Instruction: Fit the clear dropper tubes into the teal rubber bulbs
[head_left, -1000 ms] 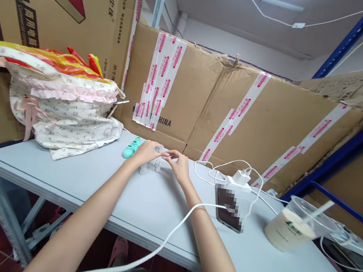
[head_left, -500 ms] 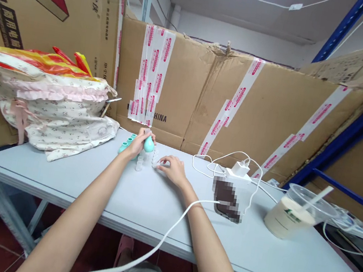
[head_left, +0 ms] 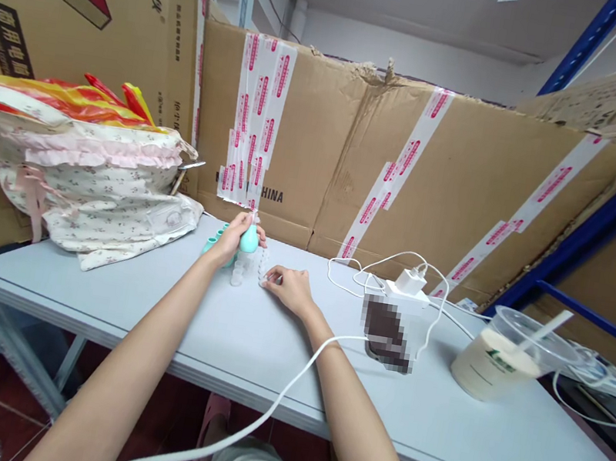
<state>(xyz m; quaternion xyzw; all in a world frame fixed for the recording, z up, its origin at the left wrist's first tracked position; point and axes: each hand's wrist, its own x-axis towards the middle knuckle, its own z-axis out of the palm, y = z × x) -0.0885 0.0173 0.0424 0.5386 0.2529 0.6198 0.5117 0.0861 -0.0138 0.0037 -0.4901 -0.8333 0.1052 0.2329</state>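
Note:
My left hand [head_left: 237, 233] is closed around a small teal bulb-shaped bottle [head_left: 249, 238] with a clear top, held just above the table. My right hand [head_left: 288, 287] rests on the tabletop, thumb and fingertips pinched at the lower end of a clear beaded strip [head_left: 264, 261]. Between the hands, nearer the left, a clear knobbly plastic piece [head_left: 237, 274] stands on the table. Several more teal bottles [head_left: 211, 243] sit together behind my left wrist, partly hidden by it.
A floral cloth bag [head_left: 99, 182] lies at the left of the grey table [head_left: 153, 323]. On the right are a blurred phone [head_left: 385, 336], a white charger with cables [head_left: 410, 282] and a drink cup [head_left: 498, 362]. A white cable [head_left: 266, 419] crosses before my right forearm. Cardboard [head_left: 310, 145] walls the back.
My hands have come apart. The left has taken hold of a teal bottle, now turned more upright; the right has moved down to the table at the beaded strip. The view has shifted slightly.

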